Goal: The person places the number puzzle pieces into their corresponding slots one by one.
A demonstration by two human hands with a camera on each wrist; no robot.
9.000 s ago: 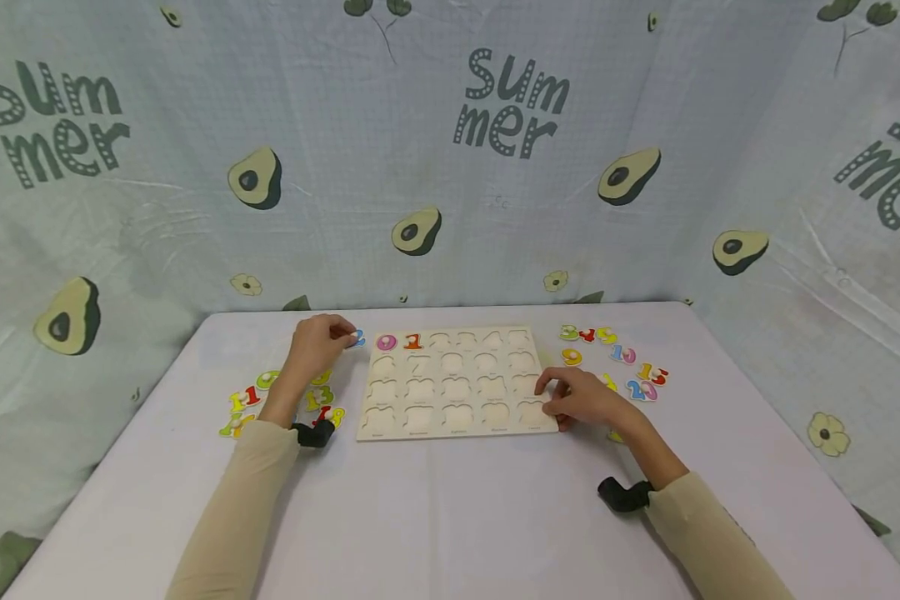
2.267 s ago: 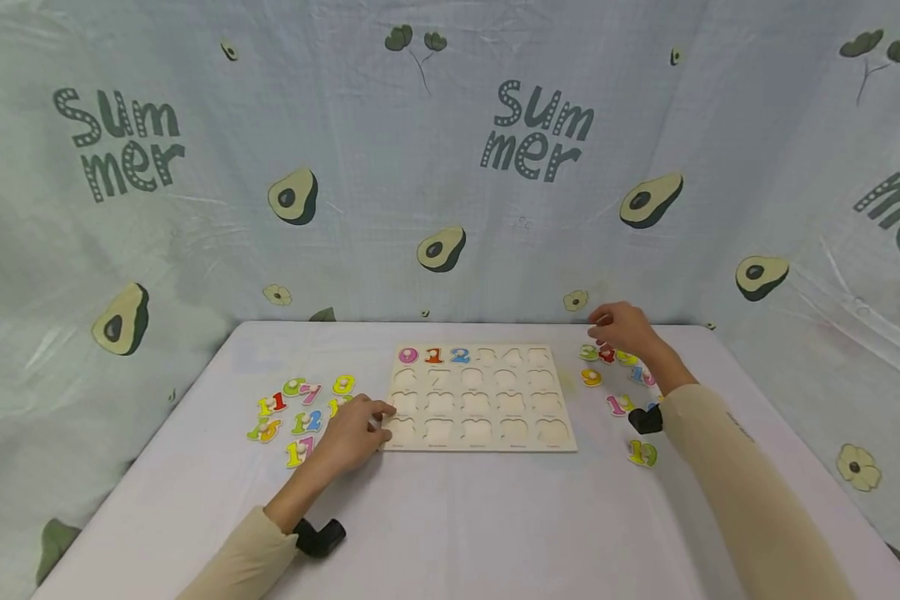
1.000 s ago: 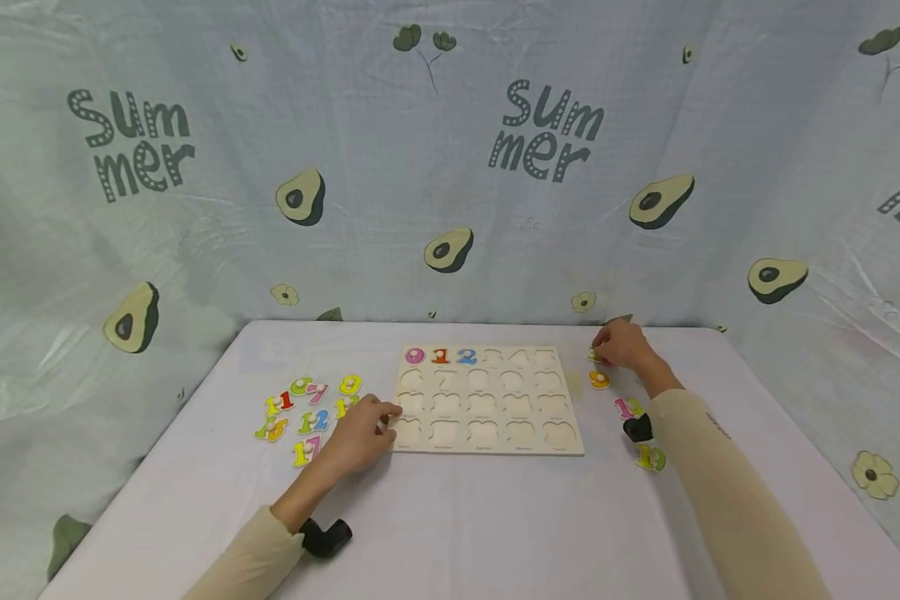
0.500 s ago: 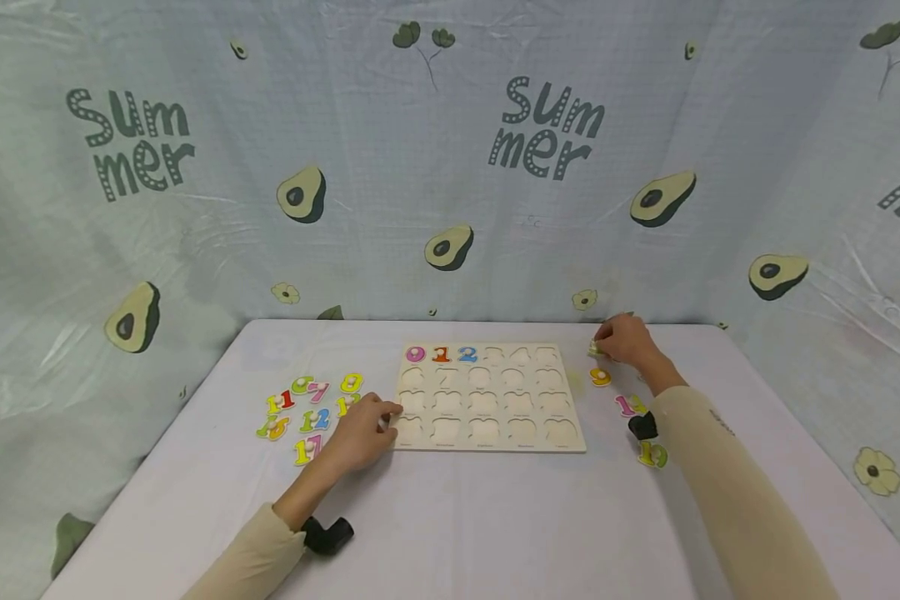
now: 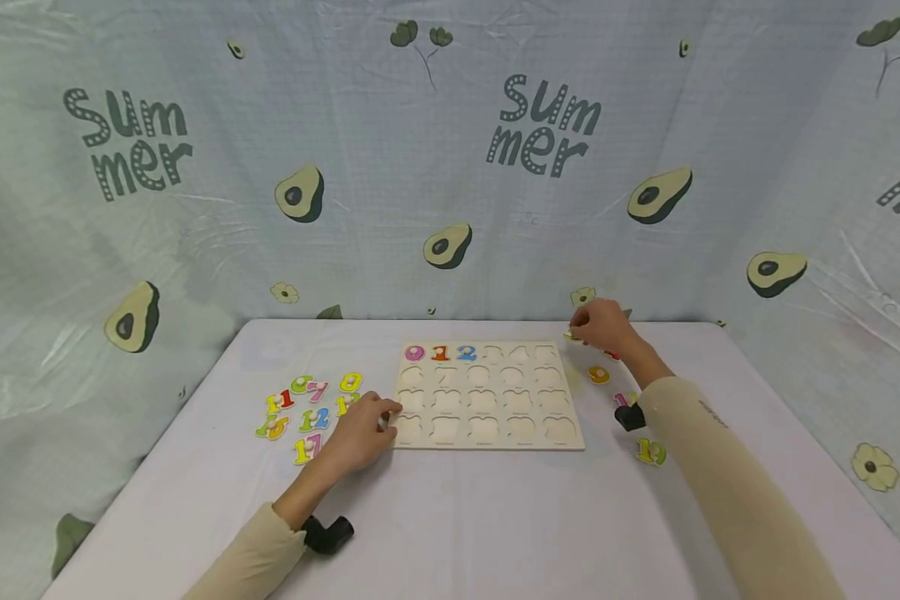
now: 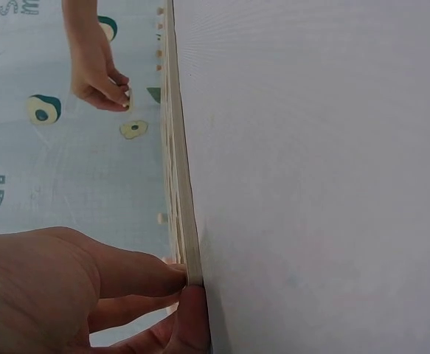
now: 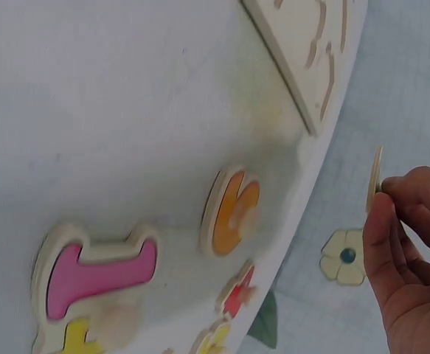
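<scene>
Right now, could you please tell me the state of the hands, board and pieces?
Puzzle board, flat, mostly unfilled
Pieces 0, 1 and 2, fitted
Left hand, pinching the board's edge
Held piece, raised
Right hand, pinching held piece
Left-side pieces, loose
Other right-side pieces, loose

Three seated, one held

Two hands [image 5: 360,433] are showing; one board [image 5: 462,379] is bearing three seated pieces [image 5: 440,354], eighteen bare recesses [image 5: 483,431]; one piece [image 7: 374,179] is being pinched; at least eight left-side pieces [image 5: 321,418] and five right-side pieces [image 5: 598,375] are lying loose.
</scene>
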